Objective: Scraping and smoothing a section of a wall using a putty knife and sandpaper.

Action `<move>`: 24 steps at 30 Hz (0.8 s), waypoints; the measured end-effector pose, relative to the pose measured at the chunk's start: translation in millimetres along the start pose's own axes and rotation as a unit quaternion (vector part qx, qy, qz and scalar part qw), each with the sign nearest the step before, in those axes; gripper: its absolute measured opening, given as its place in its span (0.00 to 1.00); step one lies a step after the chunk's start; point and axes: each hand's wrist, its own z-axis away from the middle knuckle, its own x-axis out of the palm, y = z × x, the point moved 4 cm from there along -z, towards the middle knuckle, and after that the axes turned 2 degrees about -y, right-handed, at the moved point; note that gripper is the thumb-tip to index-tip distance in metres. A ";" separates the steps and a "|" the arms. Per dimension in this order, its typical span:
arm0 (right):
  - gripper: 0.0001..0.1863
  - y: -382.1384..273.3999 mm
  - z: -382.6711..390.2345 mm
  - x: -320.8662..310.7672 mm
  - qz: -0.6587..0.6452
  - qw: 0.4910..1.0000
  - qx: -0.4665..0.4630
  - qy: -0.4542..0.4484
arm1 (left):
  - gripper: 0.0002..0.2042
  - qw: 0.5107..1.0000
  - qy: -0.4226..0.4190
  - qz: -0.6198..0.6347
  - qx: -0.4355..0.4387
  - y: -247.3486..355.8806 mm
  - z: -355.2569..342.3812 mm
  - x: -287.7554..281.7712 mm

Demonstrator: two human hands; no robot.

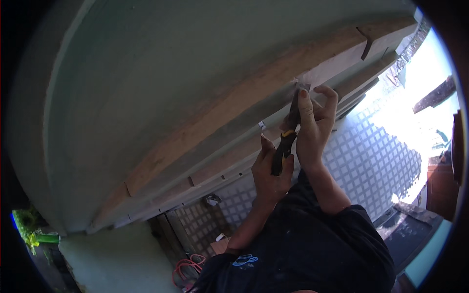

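Overhead, my left hand point(272, 177) is wrapped round the black-and-yellow handle of a scraper point(294, 113), which points up. The scraper's dark blade reaches the pale face of a stepped ceiling beam point(327, 68), right under its brownish wooden edge point(244, 93). Whitish roughness shows at the blade's tip. My right hand point(315, 124) is at the blade's upper end, its thumb pressed along it and the index finger bent near the beam. The other right fingers are partly hidden behind the thumb and palm.
More stepped beams run below the first, with dark slots in their edges. The smooth greenish ceiling point(146, 73) curves above. Far below lies a checkered tile floor point(371, 146). A red cord point(188, 265) lies at lower left; brown furniture point(442, 188) stands at right.
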 end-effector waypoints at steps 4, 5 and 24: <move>0.18 6.8 17.0 -5.0 0.034 0.994 -0.096 0.045 | 0.11 0.996 0.013 0.014 0.082 -7.8 3.1 -4.7; 0.20 8.2 22.0 -4.8 0.077 0.990 -0.116 0.028 | 0.11 0.996 0.005 0.013 0.083 -9.1 2.6 -6.1; 0.28 0.8 16.6 3.1 0.289 0.912 -0.291 0.010 | 0.23 0.979 -0.063 0.113 0.155 -57.0 -12.5 -9.8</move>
